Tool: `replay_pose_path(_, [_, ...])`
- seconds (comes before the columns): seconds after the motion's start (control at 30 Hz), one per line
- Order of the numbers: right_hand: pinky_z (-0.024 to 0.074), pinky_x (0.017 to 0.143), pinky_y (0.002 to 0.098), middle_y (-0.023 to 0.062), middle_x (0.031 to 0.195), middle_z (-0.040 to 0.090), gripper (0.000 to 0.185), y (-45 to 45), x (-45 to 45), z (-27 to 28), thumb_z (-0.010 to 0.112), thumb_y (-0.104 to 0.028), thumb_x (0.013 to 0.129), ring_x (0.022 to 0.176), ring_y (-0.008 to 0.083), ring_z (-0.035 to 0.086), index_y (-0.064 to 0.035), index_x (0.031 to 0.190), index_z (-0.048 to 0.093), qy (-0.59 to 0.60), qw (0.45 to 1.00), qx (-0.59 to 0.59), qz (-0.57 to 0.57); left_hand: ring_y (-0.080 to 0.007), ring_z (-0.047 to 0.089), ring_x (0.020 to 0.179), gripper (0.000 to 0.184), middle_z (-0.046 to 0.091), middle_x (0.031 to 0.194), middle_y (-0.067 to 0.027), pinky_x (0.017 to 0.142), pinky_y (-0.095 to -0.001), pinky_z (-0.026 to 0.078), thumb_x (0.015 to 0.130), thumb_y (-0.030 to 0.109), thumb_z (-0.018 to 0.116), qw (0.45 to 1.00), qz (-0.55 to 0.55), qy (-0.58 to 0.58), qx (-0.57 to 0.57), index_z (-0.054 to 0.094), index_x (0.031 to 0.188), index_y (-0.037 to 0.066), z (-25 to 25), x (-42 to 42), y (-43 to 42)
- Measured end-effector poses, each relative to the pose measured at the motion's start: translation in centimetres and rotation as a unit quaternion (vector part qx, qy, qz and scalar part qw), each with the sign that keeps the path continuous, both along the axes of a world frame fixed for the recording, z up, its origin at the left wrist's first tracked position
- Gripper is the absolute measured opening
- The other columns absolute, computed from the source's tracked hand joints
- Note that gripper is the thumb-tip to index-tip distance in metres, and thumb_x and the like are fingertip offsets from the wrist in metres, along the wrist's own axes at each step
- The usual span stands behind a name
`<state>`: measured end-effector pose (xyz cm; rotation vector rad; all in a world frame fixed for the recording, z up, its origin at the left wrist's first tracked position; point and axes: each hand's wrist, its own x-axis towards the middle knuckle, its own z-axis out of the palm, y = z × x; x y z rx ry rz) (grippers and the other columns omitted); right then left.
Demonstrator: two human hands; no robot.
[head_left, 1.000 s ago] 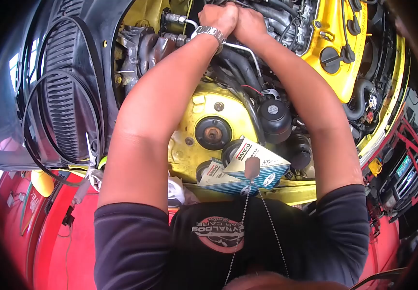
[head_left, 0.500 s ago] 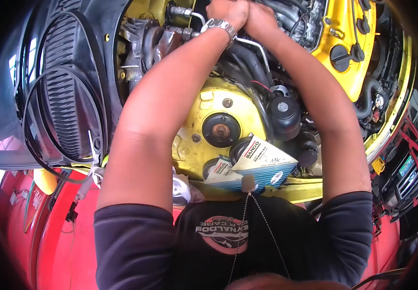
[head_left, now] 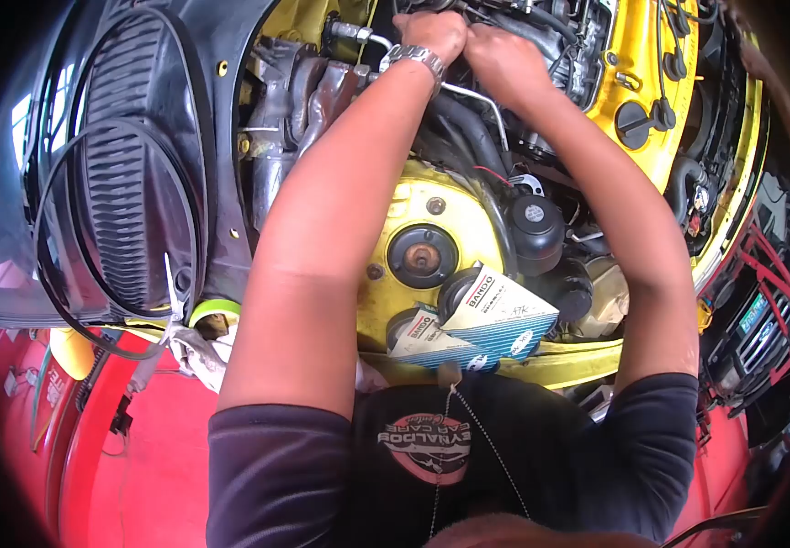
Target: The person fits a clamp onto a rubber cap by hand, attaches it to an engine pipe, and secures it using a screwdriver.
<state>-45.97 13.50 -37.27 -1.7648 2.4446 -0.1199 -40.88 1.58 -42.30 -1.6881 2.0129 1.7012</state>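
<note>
Change just noted: the bare right hand [head_left: 507,62] sits slightly farther from the engine bay's far edge than a second ago, its back turned more toward the camera, its elbow wider.
Bearing on the work: judged a change of posture only; both hands remain at the same spot.
Left hand: fingers curled inward; the left hand [head_left: 433,36] wears a silver metal-link wristwatch [head_left: 413,62]. Fingertips hidden; cannot tell whether it grips anything.
Right hand: fingers bent, tips out of sight, close against the left; any grasp cannot be told.
Work point: beneath the hands, near the top of the view; whatever they handle is concealed.
Nearest parts: slim bent silver metal pipe [head_left: 477,94] just beside the hands; thick black rubber hose [head_left: 463,132] nearer the body.
Engine: yellow painted cover [head_left: 652,163] with round black plastic cap [head_left: 633,124], right of the hands.
Strut tower: yellow sheet-metal dome [head_left: 454,196] with round black mount [head_left: 422,257] at its centre.
Packaging: two white-and-blue BANDO card sleeves [head_left: 509,310] between tower and torso.
Outer left: large loops of narrow black strip [head_left: 201,155] over ribbed black plastic panel [head_left: 113,173].
</note>
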Motion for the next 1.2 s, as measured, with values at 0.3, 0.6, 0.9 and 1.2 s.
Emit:
replay_pose_path(0.3, [0.0490, 0.068, 0.0383, 0.0068, 0.084, 0.054, 0.015, 1.5, -2.2, 4.9, 0.055, -0.017, 0.078, 0.080, 0.0251, 0.059, -0.0089, 0.088, 0.062, 0.063, 0.969, -0.143, 0.190, -0.0321, 0.063, 0.069, 0.067, 0.053, 0.116, -0.0291, 0.059, -0.0397, 0.051, 0.083, 0.039, 0.051, 0.995, 0.016, -0.037, 0.088, 0.038, 0.120, -0.015, 2.1, -0.6, 0.3])
replay_pose_path(0.6, [0.0468, 0.043, 0.0369, 0.0128, 0.072, 0.063, 0.021, -0.7, -1.1, 0.3, 0.057, -0.016, 0.077, 0.052, 0.0219, 0.062, 0.0015, 0.089, 0.062, 0.145, 0.986, 0.014, 0.086, -0.0357, 0.062, 0.086, 0.061, 0.060, 0.103, -0.0297, 0.075, -0.0394, 0.050, 0.079, 0.033, 0.056, 0.997, 0.004, 0.076, 0.011, 0.050, 0.113, -0.018, -1.4, 0.1, 0.0])
replay_pose_path(0.9, [0.0542, 0.049, 0.0340, 0.0131, 0.073, 0.062, 0.010, -0.7, -0.5, -1.4, 0.060, -0.011, 0.074, 0.064, 0.0225, 0.068, -0.0025, 0.079, 0.063, 0.130, 0.984, 0.085, 0.092, -0.0325, 0.065, 0.087, 0.035, 0.068, 0.092, -0.0241, 0.078, -0.0379, 0.049, 0.071, 0.014, 0.055, 0.988, 0.088, 0.096, 0.077, 0.067, 0.096, -0.007, 1.3, 0.0, 0.4])
replay_pose_path(1.2, [0.0575, 0.057, 0.0368, 0.0143, 0.077, 0.070, 0.013, -3.0, -0.1, -2.2, 0.057, -0.011, 0.080, 0.070, 0.0264, 0.071, -0.0033, 0.077, 0.067, 0.065, 0.995, 0.065, 0.041, -0.0234, 0.065, 0.080, 0.025, 0.068, 0.099, -0.0155, 0.073, -0.0351, 0.052, 0.081, 0.008, 0.062, 0.971, 0.189, 0.110, 0.099, 0.065, 0.103, -0.005, 0.5, -0.7, -0.6])
